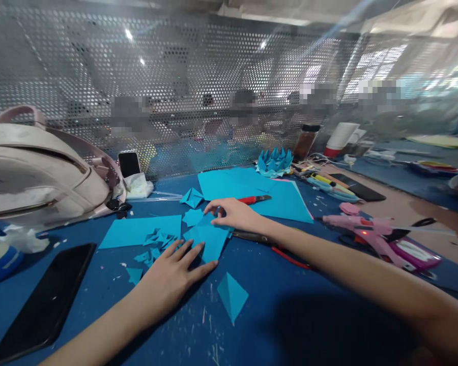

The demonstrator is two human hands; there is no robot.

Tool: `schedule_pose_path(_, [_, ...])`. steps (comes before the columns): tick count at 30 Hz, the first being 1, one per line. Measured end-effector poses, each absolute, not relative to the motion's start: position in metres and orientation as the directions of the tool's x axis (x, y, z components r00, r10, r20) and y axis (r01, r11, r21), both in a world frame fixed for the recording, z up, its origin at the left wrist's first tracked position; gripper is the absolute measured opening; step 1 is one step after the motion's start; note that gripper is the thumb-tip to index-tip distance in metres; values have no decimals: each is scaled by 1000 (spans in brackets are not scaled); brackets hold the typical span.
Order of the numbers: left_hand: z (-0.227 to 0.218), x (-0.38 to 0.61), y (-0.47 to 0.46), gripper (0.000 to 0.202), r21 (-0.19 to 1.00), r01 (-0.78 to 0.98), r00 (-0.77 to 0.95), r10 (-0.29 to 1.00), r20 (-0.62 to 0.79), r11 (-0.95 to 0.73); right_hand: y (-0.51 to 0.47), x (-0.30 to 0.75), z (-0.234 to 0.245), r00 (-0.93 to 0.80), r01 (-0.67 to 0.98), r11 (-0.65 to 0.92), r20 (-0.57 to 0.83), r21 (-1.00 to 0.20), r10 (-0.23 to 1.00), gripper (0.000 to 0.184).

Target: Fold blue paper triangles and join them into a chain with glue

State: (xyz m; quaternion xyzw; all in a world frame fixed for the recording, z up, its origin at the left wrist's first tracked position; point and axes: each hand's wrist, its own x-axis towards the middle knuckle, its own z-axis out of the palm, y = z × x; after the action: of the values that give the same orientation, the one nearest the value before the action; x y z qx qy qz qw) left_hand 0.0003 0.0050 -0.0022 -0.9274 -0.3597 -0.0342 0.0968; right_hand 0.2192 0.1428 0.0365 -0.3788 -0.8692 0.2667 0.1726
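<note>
A square of blue paper (pixel 211 239) lies on the blue table in front of me, with a crease showing. Flat on its left part and the table rests my left hand (pixel 177 267), fingers spread. Over the paper's upper edge is my right hand (pixel 231 213), fingers curved and the thumb apart from the index finger. Nothing shows clearly in its grasp. Close to my left hand are several small folded blue pieces (pixel 158 238) and a blue paper sheet (pixel 137 231). A kite-shaped folded paper (pixel 232 296) lies nearer to me.
Behind my hands are larger blue sheets (pixel 236 182), a red-handled cutter (pixel 255 199) and a spiky blue paper model (pixel 274 162). A pink glue gun (pixel 361 226) lies right. At left are a black phone (pixel 48 300) and a pale backpack (pixel 41 173). A perforated metal screen (pixel 198 66) stands behind.
</note>
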Motion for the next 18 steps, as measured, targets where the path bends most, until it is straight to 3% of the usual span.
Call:
schedule_pose_path(4, [3,-1,5,64,-48,691,717,677,166,-721,142,220,39,-655,524,554,110,-647,748,28])
schedule_pose_path(7, [11,-2,3,51,90,718,653,713,255,-691,140,223,43,-626,483,523,141,-702,767,23])
schedule_pose_path(12, [23,-3,3,26,396,751,365,832,417,-528,128,230,50,-550,382,379,122,-843,826,30])
schedule_pose_path(18, [22,-3,14,21,796,513,175,947,270,-322,109,228,48,-484,208,191,68,-959,872,32])
